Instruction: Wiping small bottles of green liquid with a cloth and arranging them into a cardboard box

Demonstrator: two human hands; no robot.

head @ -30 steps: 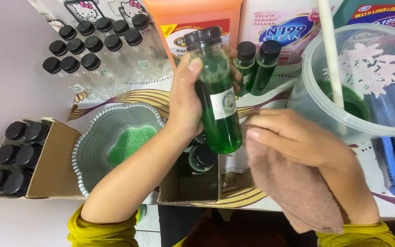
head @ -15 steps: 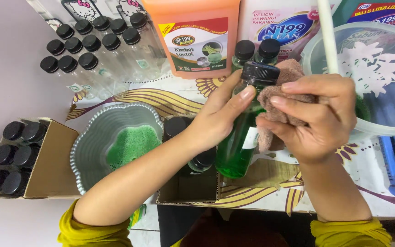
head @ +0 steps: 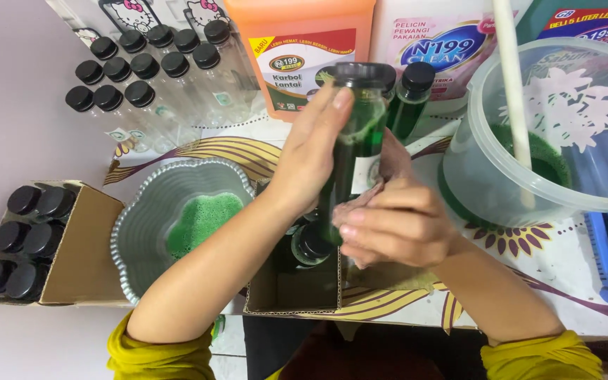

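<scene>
Hands (head: 318, 155) above patterned tablecloth (head: 571, 274)

left: carton of black-capped bottles (head: 29, 239) and scalloped bowl (head: 150, 232) block the near edge | far: empty capped bottles (head: 149, 67), orange jug (head: 302, 53) wall it off | right: clear bucket (head: 487, 176) with white stick (head: 515, 91) close beside hands | open room: bare surface (head: 15, 141) far left

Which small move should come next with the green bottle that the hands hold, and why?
Probably lower the green bottle into the open cardboard box below it. The left hand holds it upright, capped, while the right hand presses a cloth on its side, and a capped bottle already stands in that box.
</scene>
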